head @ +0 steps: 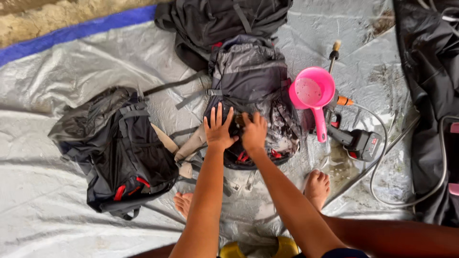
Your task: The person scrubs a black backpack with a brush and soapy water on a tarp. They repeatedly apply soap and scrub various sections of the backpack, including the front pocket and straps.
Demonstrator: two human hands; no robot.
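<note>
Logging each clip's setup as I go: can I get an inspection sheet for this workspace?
Surface: silver tarp with a blue edge, wet and dirty in patches.
Job's things: grey backpack lying flat on the tarp, wet with suds on its lower part; a brush seems to sit under the right hand, mostly hidden.
Clutter: black backpack at left, another dark bag above, pink scoop, spray gun.
Grippers: left hand flat and open on the grey backpack; right hand pressed on it beside the left.
Cables: hose curving from the spray gun to the right.
Surroundings: bare feet on the tarp, dirt ground beyond the blue edge, dark fabric at right.
</note>
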